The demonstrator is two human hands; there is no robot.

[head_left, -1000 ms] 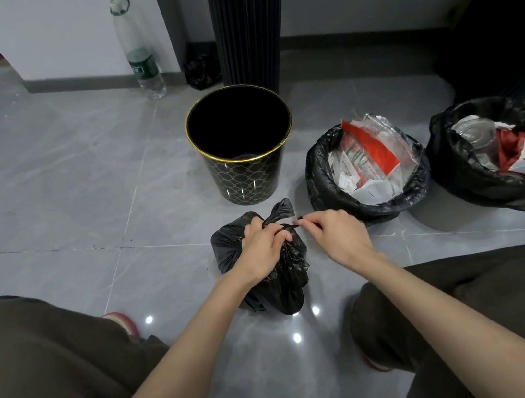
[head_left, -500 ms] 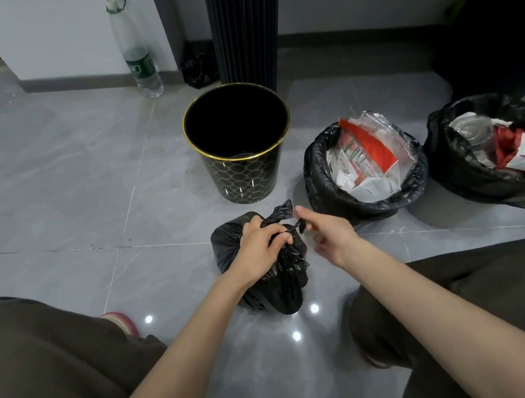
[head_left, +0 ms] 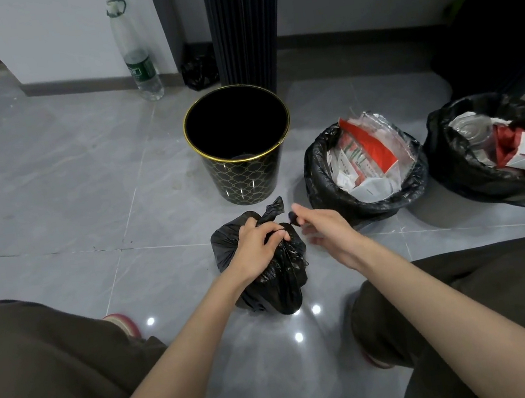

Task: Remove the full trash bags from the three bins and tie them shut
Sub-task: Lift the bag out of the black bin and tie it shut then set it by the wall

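Tile floor (head_left: 49, 196), free room L; L hand (head_left: 258, 250) round bag (head_left: 280, 284) neck, R hand (head_left: 331, 233) pinching tail.

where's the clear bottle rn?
Head view, upper left: the clear bottle stands upright by the white wall, behind and left of the empty black bin.

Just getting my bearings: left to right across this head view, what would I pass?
Plastic bottle → empty black bin → open bag of wrappers → open bag with red cartons. The small bag the left hand grips overlaps the bin, so it is left out.
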